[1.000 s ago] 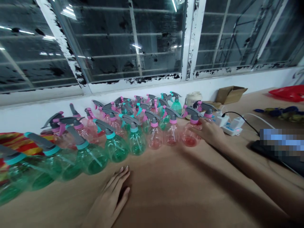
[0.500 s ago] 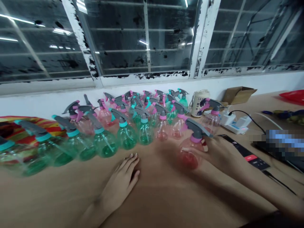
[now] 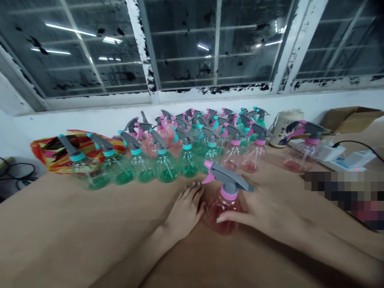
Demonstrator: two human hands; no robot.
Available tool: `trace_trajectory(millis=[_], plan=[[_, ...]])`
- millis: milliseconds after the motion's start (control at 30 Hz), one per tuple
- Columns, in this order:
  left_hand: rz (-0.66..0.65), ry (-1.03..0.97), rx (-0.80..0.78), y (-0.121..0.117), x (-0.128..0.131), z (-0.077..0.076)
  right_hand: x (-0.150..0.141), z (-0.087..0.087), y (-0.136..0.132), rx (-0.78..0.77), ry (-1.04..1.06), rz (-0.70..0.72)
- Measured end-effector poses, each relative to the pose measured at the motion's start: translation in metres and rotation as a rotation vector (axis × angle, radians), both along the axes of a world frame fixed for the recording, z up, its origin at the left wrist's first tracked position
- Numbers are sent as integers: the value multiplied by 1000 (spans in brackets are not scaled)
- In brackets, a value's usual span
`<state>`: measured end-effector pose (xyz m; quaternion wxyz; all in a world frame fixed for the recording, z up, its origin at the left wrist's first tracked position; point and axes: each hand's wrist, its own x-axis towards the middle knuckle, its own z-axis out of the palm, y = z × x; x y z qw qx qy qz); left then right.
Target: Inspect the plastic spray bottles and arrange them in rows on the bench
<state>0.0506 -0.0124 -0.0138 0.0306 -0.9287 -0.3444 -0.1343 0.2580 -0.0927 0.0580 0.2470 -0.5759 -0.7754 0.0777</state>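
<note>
My right hand (image 3: 264, 208) is wrapped round a clear pink spray bottle (image 3: 225, 218) with a grey and pink trigger head, its thumb lying across the front of the body. The nozzle points up and left. Just left of that bottle, my left hand (image 3: 186, 212) rests flat on the wooden table (image 3: 99, 236), fingers stretched forward and nothing in it. Its thumb side is close to the bottle; whether they touch I cannot tell. Beyond both hands runs a row of green spray bottles (image 3: 166, 168) with turquoise collars, continued rightward by pink ones such as this pink bottle (image 3: 253, 158).
More spray bottles crowd behind the row against the white wall. A red and yellow patterned bag (image 3: 48, 152) lies at left. To the right are a paper cup (image 3: 285, 126), an open cardboard box (image 3: 349, 120), a single pink bottle (image 3: 301, 156) and a power strip (image 3: 345, 162) with plugs.
My right hand has brought the pink spray bottle leftward, close beside my left hand. The view has swung left, showing the bag and table edge more fully. My left hand stays flat.
</note>
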Motion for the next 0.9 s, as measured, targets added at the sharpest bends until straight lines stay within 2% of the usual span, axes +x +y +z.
trace_trajectory(millis=[100,300,400,567,733,900], plan=[[1,-6,-5,1,0,-1,6,-3,6,-93,164,66],[-1,-25,-14,0,2,-1,9,0,29,-249,663,389],[-13,-27,-20,-1,1,0,-1,3,34,-235,782,413],[-9,-51,-14,-3,0,1,-19,1,40,-145,848,417],[-18,-37,-50,-4,1,4,-23,-5,50,-48,730,377],[-5,5,-74,-4,1,6,-22,-7,53,50,703,408]])
